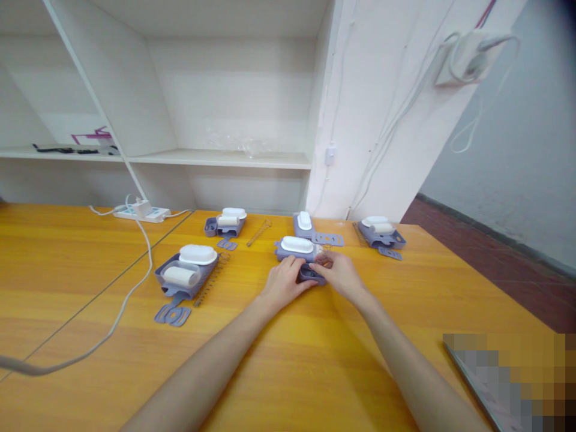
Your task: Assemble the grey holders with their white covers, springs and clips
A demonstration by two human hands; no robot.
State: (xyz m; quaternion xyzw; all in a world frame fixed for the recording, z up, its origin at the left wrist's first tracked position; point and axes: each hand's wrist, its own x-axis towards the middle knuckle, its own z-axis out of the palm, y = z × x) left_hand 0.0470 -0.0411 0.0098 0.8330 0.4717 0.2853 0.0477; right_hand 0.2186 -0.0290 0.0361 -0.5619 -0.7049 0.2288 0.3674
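Note:
On the wooden table, my left hand [283, 279] is wrapped around the near end of a grey-purple plastic case [310, 273] with a dark hollow. My right hand [342, 275] reaches over that end from the other side, its fingers bent in a pinch at the rim; what they grip is too small to tell. A thin coil spring [327, 246] shows just behind the right fingertips. Directly behind the hollow end lies the purple body with a white bristled oval brush [297, 244]. Another purple piece with a white oval [305, 221] stands farther back, beside a flat slotted purple plate [329, 239].
Similar sets with white rollers lie at left [181, 276], back left [228, 221] and right [381, 228]. Loose springs [258, 233] rest near some. A white cable [146, 270] runs from a power strip [144, 212]. White shelves [220, 159] stand behind; a dark-edged slab [472, 384] is at lower right.

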